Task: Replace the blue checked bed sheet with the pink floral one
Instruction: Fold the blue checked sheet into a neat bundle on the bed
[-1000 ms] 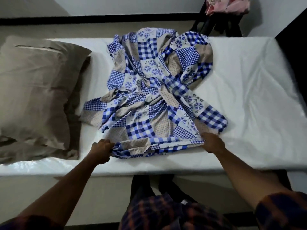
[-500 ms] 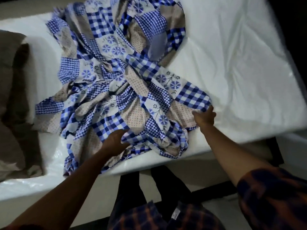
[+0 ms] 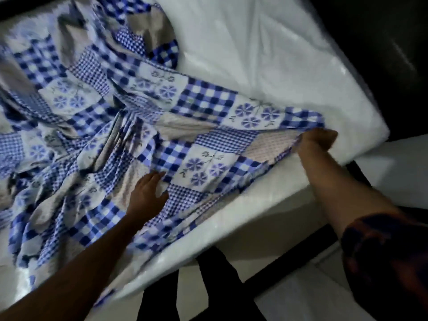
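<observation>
- Grips a corner of the blue checked sheet [image 3: 203, 105] in the right hand [image 3: 316, 141], fingers curled tight round the cloth, just short of the near right corner of the mattress [image 3: 278, 66].
- Lays the left hand [image 3: 148, 193] flat on the sheet near the mattress's front edge, fingers straight and loose, pressing rather than holding.
- Has drawn that corner well out to the right, away from the bunched near hem pinched with both hands a second ago at the middle of the mattress's front edge.
- Has let go with the left hand meanwhile and moved it up onto the cloth, seemingly to pin it against the pull.
- Leaves the sheet loose and rumpled over the mattress's left and middle, stretched into a flatter band toward the right, with a strip hanging over the front edge.
- Bares white mattress at the far right, with nothing tucked in there.
- Points, most likely, to opening the heap out for folding; removal from the bed not yet done.
- Loses the pink floral sheet from view with the downward turn of the head, so cannot tell its place now.
- Calls next, probably, for a grip on a second corner before lifting the blue sheet away.
</observation>
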Action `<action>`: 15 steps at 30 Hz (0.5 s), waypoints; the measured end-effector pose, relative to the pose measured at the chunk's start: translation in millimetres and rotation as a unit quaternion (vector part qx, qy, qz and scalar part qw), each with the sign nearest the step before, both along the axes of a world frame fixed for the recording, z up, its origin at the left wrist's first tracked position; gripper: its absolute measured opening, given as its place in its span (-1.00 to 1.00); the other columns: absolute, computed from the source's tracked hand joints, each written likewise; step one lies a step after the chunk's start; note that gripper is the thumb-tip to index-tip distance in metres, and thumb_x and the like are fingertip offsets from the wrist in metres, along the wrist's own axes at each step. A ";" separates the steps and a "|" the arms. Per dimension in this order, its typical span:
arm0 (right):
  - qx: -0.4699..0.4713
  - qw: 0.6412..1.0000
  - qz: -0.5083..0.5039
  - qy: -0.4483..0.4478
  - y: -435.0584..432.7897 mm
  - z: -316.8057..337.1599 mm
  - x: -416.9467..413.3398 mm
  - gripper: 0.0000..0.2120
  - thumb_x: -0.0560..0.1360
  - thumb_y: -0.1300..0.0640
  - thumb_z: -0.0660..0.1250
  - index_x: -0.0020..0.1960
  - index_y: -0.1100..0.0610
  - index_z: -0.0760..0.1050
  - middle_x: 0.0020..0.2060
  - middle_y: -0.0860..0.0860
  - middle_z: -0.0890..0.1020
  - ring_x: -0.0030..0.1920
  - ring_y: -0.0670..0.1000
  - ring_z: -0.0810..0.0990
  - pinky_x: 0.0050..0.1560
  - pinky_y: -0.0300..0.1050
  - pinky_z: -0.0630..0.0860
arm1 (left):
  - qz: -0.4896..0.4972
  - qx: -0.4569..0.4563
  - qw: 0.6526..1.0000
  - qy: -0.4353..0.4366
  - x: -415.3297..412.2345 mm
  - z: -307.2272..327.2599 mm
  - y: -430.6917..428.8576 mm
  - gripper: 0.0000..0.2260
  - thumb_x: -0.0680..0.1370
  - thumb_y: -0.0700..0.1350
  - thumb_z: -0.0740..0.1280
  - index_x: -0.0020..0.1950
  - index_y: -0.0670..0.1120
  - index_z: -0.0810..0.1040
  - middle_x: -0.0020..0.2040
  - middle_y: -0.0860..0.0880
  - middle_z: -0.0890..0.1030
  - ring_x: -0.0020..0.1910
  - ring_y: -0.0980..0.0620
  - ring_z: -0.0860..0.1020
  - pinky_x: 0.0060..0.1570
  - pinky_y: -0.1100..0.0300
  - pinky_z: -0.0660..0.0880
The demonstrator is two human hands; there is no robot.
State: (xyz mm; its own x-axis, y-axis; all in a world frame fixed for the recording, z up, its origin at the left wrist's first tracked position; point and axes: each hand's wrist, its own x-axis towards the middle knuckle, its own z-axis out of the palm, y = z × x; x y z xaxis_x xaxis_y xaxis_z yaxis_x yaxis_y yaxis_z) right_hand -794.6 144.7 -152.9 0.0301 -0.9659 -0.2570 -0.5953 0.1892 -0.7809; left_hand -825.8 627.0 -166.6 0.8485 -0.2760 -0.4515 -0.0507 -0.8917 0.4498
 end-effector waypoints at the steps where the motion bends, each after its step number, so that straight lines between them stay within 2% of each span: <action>1: 0.007 0.998 -0.051 -0.044 -26.4 7.5 -5.8 -0.69 0.67 0.14 0.08 0.33 0.26 0.40 0.21 0.16 0.56 0.11 0.11 0.59 0.00 -0.14 0.44 | -0.007 0.001 1.000 0.002 4.4 1.3 -7.2 -0.43 0.52 -0.02 0.46 0.50 -0.08 0.43 0.47 -0.16 0.44 0.47 -0.17 0.38 0.39 -0.08 0.34; 3: 0.031 0.990 -0.111 -0.087 -72.0 20.8 -20.1 -0.65 0.69 0.14 0.06 0.37 0.31 0.38 0.11 0.10 0.51 0.06 0.07 0.56 -0.01 -0.13 0.43 | -0.023 0.006 1.000 0.009 12.7 4.6 -24.9 -0.43 0.52 0.05 0.41 0.50 -0.06 0.41 0.48 -0.14 0.44 0.48 -0.15 0.37 0.41 -0.08 0.34; 5: 0.036 0.986 -0.133 -0.099 -98.6 20.9 -36.1 -0.67 0.66 0.14 0.13 0.29 0.31 0.47 0.09 0.07 0.56 0.07 0.11 0.58 -0.01 -0.12 0.44 | -0.033 -0.006 0.999 0.022 19.8 9.8 -44.1 -0.43 0.51 0.06 0.40 0.49 -0.08 0.43 0.44 -0.15 0.47 0.42 -0.19 0.43 0.36 -0.09 0.38; 9: 0.051 0.992 -0.092 -0.074 -85.5 12.5 -71.4 -0.72 0.56 0.07 0.33 0.13 0.25 0.59 0.02 0.09 0.65 -0.09 0.06 0.58 -0.06 -0.05 0.51 | -0.046 -0.032 0.996 0.073 23.3 28.8 -101.3 -0.43 0.56 -0.04 0.44 0.53 -0.12 0.36 0.49 -0.14 0.42 0.44 -0.16 0.41 0.36 -0.03 0.36; 11: 0.096 0.987 -0.069 -0.107 -68.6 1.7 -78.7 -0.80 0.41 0.10 0.40 -0.03 0.21 0.62 0.00 0.18 0.70 -0.15 0.10 0.60 -0.19 0.01 0.54 | -0.052 -0.045 0.993 0.092 22.7 31.6 -121.5 -0.42 0.58 -0.01 0.42 0.55 -0.08 0.32 0.52 -0.11 0.38 0.44 -0.13 0.40 0.35 -0.01 0.37; 13: 0.109 0.986 -0.033 -0.125 -61.4 -14.3 -83.0 -0.85 0.23 0.15 0.37 -0.20 0.09 0.59 -0.12 0.21 0.70 -0.24 0.12 0.57 -0.33 -0.04 0.46 | -0.040 -0.079 0.990 0.113 20.7 33.4 -138.8 -0.45 0.58 0.00 0.42 0.54 -0.05 0.34 0.51 -0.10 0.39 0.43 -0.11 0.43 0.31 -0.02 0.42; 15: 0.114 0.984 0.012 -0.134 -34.4 2.6 -69.5 -0.80 0.23 0.29 0.37 -0.24 0.02 0.54 -0.21 0.14 0.66 -0.27 0.11 0.54 -0.30 -0.04 0.43 | -0.004 -0.117 0.984 0.131 20.5 36.5 -152.8 -0.50 0.59 0.00 0.40 0.51 -0.03 0.38 0.46 -0.07 0.43 0.39 -0.09 0.45 0.24 0.01 0.44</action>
State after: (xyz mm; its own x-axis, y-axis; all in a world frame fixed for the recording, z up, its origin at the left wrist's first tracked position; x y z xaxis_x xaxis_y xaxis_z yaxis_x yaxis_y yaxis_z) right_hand -864.1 110.3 -150.3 0.1484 -0.8821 -0.4471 -0.3796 0.3666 -0.8494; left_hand -805.3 474.2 -130.1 0.7082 -0.4058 -0.5778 0.0876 -0.7615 0.6422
